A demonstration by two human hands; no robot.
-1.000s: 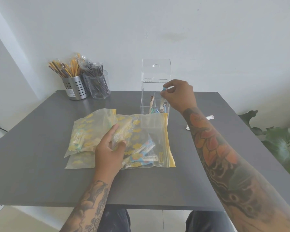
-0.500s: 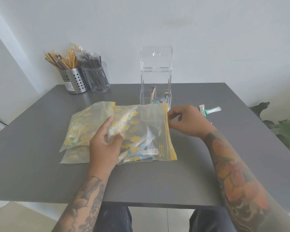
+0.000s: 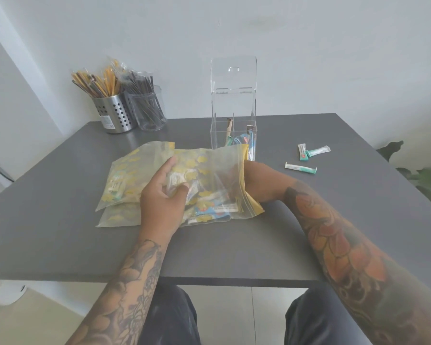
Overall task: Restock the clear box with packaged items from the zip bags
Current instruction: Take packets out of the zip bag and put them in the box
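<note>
A zip bag (image 3: pixel 209 170) with yellow print lies on the grey table (image 3: pixel 60 232), on top of other similar zip bags (image 3: pixel 125 180). My left hand (image 3: pixel 164 202) pinches the top bag's plastic from outside and holds it down. My right hand (image 3: pixel 230 180) is inside the bag through its yellow-edged mouth, blurred behind the plastic, so its grip cannot be made out. Small packaged items show inside the bag (image 3: pixel 214 210). The clear box (image 3: pixel 233 120) stands behind the bags, lid up, with a few packets in its compartments.
Three small green-and-white packets (image 3: pixel 306 158) lie loose on the table right of the box. A perforated metal cup (image 3: pixel 115 113) and a clear cup (image 3: pixel 149 110) of wrapped sticks stand at the back left. A plant (image 3: pixel 423 175) is off the right edge.
My right hand left the clear box, came down to the bag's mouth, and has slipped inside the bag. The left hand stayed on the bag.
</note>
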